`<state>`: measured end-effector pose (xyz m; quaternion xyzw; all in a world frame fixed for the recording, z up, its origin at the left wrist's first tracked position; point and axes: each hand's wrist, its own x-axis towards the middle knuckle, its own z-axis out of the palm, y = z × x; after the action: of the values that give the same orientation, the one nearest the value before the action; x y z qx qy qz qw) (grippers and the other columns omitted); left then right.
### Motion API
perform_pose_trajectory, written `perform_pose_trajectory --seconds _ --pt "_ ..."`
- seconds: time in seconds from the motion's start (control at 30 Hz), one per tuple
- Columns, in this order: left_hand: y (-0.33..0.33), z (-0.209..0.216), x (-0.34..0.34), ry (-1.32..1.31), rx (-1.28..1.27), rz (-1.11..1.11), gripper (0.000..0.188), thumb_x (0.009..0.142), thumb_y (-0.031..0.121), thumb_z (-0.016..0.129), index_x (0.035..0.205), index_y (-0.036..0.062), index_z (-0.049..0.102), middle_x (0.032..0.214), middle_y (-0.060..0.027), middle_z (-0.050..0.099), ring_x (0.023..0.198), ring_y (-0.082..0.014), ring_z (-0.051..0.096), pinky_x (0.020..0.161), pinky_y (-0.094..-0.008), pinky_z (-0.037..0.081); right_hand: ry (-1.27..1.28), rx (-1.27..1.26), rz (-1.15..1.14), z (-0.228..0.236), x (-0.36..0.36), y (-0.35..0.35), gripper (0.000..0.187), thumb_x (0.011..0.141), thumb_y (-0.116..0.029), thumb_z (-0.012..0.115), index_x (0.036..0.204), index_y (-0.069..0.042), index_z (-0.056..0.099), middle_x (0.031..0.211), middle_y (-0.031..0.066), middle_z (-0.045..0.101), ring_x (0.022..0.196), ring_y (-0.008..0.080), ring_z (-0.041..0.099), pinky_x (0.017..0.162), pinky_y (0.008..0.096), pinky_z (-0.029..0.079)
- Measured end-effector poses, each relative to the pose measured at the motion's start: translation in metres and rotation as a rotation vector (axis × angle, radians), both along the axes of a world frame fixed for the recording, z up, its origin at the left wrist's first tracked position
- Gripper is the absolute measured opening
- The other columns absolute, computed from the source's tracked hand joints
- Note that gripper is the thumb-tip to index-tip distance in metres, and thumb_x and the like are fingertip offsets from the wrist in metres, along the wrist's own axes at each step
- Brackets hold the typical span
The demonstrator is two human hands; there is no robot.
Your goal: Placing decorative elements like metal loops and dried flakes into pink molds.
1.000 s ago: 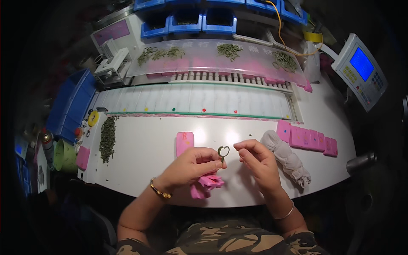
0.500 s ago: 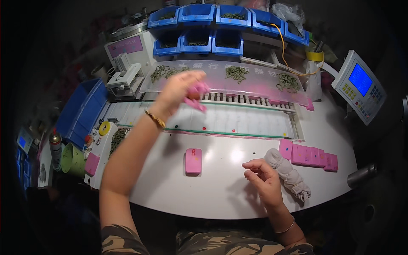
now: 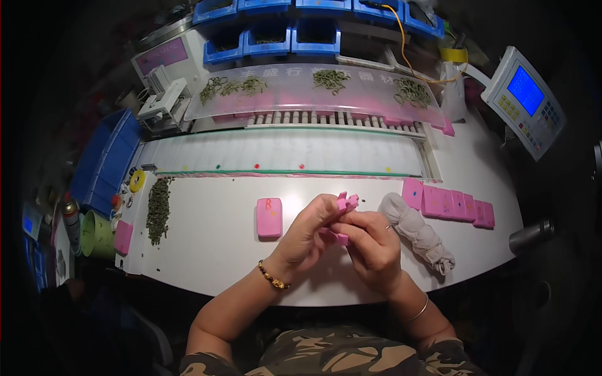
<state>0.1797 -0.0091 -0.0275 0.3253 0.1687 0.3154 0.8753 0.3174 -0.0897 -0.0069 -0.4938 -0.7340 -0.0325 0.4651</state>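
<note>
My left hand [image 3: 304, 238] grips a soft pink rubber mold [image 3: 347, 203] with notched edges, held just above the worktable. Closed fingers of my right hand [image 3: 376, 241] pinch at the same mold from the other side. Much of it is hidden behind my fingers, and I cannot see whether anything sits inside. Left of my hands, a pink rounded block [image 3: 269, 222] with a red mark and a yellow dot lies flat on the white table. A rolled grey cloth [image 3: 417, 232] lies right beside my right hand.
Several pink blocks [image 3: 448, 203] line up at the right, near a tilted control panel [image 3: 527, 94]. Small green pieces are heaped at the left [image 3: 158, 210] and on a clear shelf [image 3: 295, 103]. Behind stand blue bins [image 3: 316, 39]; a glass-edged strip [image 3: 282, 153] crosses the table.
My left hand has come down from near the clear shelf with the pink mold to the table's front. My right hand, open before, has closed on the mold. The view has shifted.
</note>
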Motion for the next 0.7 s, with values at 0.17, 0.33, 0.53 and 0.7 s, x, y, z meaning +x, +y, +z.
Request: perform_pose_trajectory --seconds 0.17,0.33,0.53,0.7 --pt "-0.003 0.001 0.008 0.178 -0.048 0.120 0.037 0.095 0.045 0.060 0.107 0.0094 0.058 0.098 -0.0071 0.062 0.088 -0.0156 0.060 0.077 -0.0305 0.052 -0.154 0.060 0.007 -0.010 -0.007 -0.007 0.033 0.071 -0.001 0.065 0.103 0.000 0.070 0.110 0.0103 0.066 0.090 0.0266 0.065 0.077 0.0339 0.056" --pt "0.005 0.002 0.015 0.044 -0.275 0.139 0.042 0.095 0.048 0.055 0.092 0.0061 0.055 0.076 -0.0087 0.058 0.062 -0.0187 0.057 0.054 -0.0325 0.051 -0.219 0.072 0.016 -0.015 -0.017 -0.022 0.033 0.075 -0.002 0.062 0.107 -0.003 0.072 0.107 0.0099 0.068 0.092 0.0256 0.065 0.081 0.0350 0.057" --pt "0.012 -0.002 0.007 0.202 -0.254 0.123 0.044 0.096 0.048 0.050 0.090 0.0045 0.054 0.077 -0.0085 0.056 0.061 -0.0190 0.055 0.051 -0.0349 0.051 -0.405 0.023 -0.251 -0.011 0.047 -0.043 0.042 0.081 -0.010 0.069 0.123 -0.008 0.066 0.126 0.0113 0.060 0.108 0.0263 0.062 0.092 0.0381 0.048" --pt "0.008 -0.001 0.013 0.203 -0.245 0.073 0.042 0.099 0.044 0.045 0.097 0.0037 0.055 0.083 -0.0094 0.058 0.063 -0.0189 0.056 0.051 -0.0361 0.053 -0.412 -0.534 -0.379 -0.005 0.094 -0.053 0.068 0.077 -0.002 0.070 0.139 -0.020 0.052 0.127 0.0157 0.055 0.099 0.0347 0.061 0.082 0.0425 0.049"
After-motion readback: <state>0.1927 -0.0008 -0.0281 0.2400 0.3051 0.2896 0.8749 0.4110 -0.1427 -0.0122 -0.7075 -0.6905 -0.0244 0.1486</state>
